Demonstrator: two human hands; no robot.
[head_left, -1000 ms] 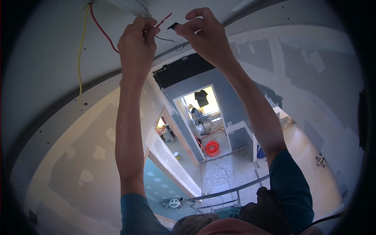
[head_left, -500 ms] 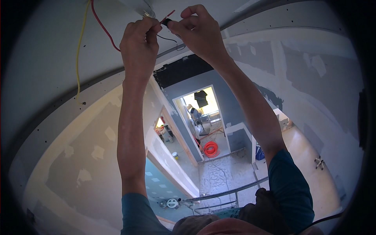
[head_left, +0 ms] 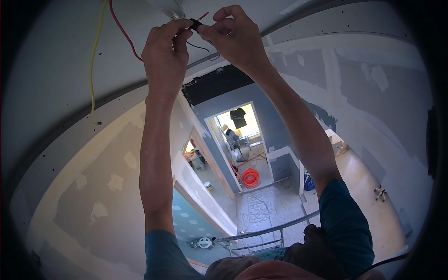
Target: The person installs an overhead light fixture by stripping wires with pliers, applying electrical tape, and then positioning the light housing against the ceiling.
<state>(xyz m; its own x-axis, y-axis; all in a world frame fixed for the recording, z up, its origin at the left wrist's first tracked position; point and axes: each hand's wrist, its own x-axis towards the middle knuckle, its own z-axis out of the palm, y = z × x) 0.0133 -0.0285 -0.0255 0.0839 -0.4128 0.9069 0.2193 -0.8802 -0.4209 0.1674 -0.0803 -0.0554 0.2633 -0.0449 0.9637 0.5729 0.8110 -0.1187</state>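
Both my arms reach up toward the ceiling panel. Between my fingertips sits a small black piece (head_left: pixel 196 24), perhaps tape or a sleeve; its exact kind does not show. My left hand (head_left: pixel 165 53) pinches its left end with thumb and forefinger. At its other end, my right hand (head_left: pixel 235 44) presses thumb and forefinger together, the other fingers curled loosely. A short red wire end (head_left: pixel 203 16) sticks out beyond the black piece, up and to the right. Below my fingers hangs a thin black wire (head_left: pixel 199 46). Behind my left fingertips is a pale fitting (head_left: pixel 176 15), partly hidden.
A yellow wire (head_left: pixel 94 65) and a red wire (head_left: pixel 122 32) hang from the ceiling at left. Below me runs a curved metal rail (head_left: pixel 270 227). Farther off, an orange coiled hose (head_left: pixel 250 178) lies near a doorway, with a person (head_left: pixel 230 134) beyond it.
The left fingertips have moved up onto the black piece, and more of it shows between my hands. The right hand has barely shifted.
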